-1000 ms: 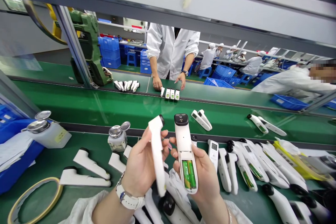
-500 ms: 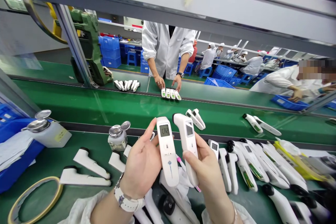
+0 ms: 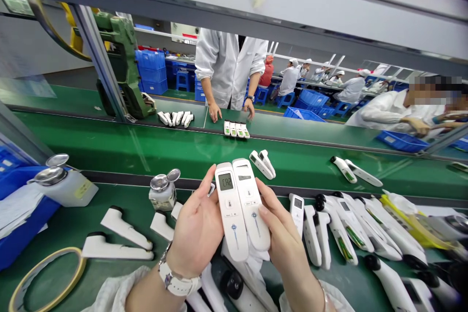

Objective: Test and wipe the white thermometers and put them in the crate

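Two white infrared thermometers are held side by side above the green bench, screens facing up. My left hand (image 3: 201, 226) cradles the left thermometer (image 3: 232, 214), whose display reads something like "CA2". My right hand (image 3: 283, 226) grips the right thermometer (image 3: 251, 204) along its edge, thumb near its lower front; glare covers part of its screen. The two bodies touch or nearly touch. Beneath my hands lie more white thermometers (image 3: 248, 290), partly hidden by a pale cloth or bag. Just right of my right hand rests another thermometer with a screen (image 3: 297, 212).
Thermometers with exposed green boards (image 3: 345, 243) crowd the right side. Left are a metal-capped bottle (image 3: 163, 192), a larger one (image 3: 73, 185), a tape roll (image 3: 47, 278) and a blue bin (image 3: 25, 219). Across the green belt (image 3: 175, 153), a co-worker (image 3: 230, 68) stands by several thermometers.
My right hand has turned its thermometer face up and brought it against the left one. The co-worker's hands have let go of the row opposite. Thermometers on the belt have shifted left.
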`<state>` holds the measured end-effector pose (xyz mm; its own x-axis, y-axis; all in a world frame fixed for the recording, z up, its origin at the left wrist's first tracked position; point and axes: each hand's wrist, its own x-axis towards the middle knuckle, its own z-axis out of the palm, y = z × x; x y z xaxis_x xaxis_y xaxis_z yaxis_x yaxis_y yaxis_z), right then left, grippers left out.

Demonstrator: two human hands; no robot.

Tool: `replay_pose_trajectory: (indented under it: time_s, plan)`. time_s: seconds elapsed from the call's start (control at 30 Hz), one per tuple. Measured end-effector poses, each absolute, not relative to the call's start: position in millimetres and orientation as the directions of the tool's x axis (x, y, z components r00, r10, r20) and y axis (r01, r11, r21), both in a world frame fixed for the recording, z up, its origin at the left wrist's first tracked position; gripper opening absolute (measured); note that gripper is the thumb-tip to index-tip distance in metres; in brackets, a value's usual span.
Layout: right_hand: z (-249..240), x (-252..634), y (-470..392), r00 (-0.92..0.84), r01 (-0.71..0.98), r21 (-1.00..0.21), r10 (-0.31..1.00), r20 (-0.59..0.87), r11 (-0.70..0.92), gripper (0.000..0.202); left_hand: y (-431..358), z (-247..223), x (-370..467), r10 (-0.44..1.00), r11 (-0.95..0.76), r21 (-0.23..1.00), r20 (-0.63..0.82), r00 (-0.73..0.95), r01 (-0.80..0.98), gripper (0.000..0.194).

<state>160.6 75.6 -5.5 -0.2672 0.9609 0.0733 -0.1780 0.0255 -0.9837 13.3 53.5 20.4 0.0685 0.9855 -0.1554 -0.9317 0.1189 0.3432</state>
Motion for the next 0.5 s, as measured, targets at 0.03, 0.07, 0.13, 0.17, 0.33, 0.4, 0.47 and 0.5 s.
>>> replay_pose_trajectory:
  time_s: [0.03, 0.07, 0.13, 0.17, 0.33, 0.4, 0.47, 0.5]
  plan:
    - [-5, 160, 75, -0.272, -0.178, -0.983, 0.959, 0.082, 0.033, 0.037, 53, 21, 13, 0.985, 0.12, 0.345, -0.158, 0.068, -0.931, 0.042]
    - [-5, 160, 75, -0.278, -0.18, -0.983, 0.957, 0.086, 0.036, 0.037, 52, 22, 13, 0.985, 0.122, 0.35, -0.161, 0.068, -0.929, 0.042]
    - [-5, 161, 74, -0.28, -0.178, -0.983, 0.956, 0.092, 0.042, 0.038, 51, 24, 13, 0.984, 0.127, 0.366, -0.165, 0.069, -0.922, 0.041]
    - [-5, 161, 73, -0.28, -0.176, -0.983, 0.955, 0.097, 0.048, 0.038, 51, 24, 13, 0.984, 0.126, 0.374, -0.165, 0.068, -0.919, 0.041]
    - [-2, 155, 70, -0.302, -0.123, -0.987, 0.944, 0.136, 0.103, 0.047, 53, 23, 17, 0.988, 0.096, 0.409, -0.152, 0.036, -0.907, 0.041]
    - [-2, 150, 70, -0.327, -0.143, -0.986, 0.936, 0.129, 0.086, 0.058, 55, 19, 18, 0.985, 0.076, 0.484, -0.173, -0.01, -0.872, 0.043]
    - [-5, 145, 73, -0.349, -0.253, -0.967, 0.935, 0.064, -0.028, 0.069, 56, 17, 18, 0.978, 0.062, 0.62, -0.196, -0.078, -0.782, 0.049]
    - [-7, 145, 76, -0.363, -0.319, -0.942, 0.932, 0.017, -0.107, 0.07, 55, 17, 17, 0.974, 0.053, 0.691, -0.195, -0.115, -0.721, 0.05]
